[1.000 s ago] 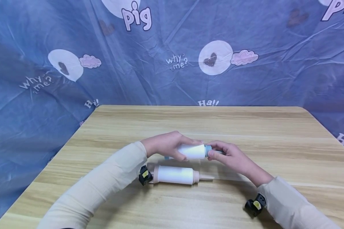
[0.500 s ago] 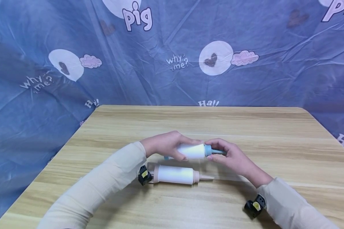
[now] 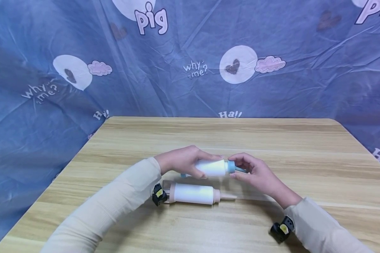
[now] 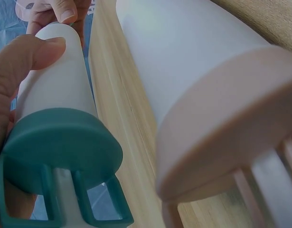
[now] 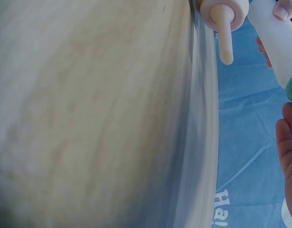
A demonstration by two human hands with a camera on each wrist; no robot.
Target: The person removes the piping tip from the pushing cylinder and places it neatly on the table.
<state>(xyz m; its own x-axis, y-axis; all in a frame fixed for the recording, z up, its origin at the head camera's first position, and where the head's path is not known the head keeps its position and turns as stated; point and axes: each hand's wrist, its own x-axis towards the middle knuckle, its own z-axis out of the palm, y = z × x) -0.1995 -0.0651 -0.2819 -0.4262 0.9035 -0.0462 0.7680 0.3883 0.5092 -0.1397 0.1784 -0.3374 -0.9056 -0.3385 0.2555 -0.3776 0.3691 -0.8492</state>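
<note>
The left hand clamps its fingers round the white tube; the right hand pinches its blue cap. Keeping both aligned should help avoid binding.

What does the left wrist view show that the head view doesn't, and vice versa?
Left wrist only: the bars of the held tube's teal handle frame, covered by the hand in the head view.

Head only: the held tube's teal nozzle, the lying tube's pink nozzle, both sleeves and both wrist cameras.

Both: left hand, right hand, held tube, lying tube, table, blue cloth.
</note>
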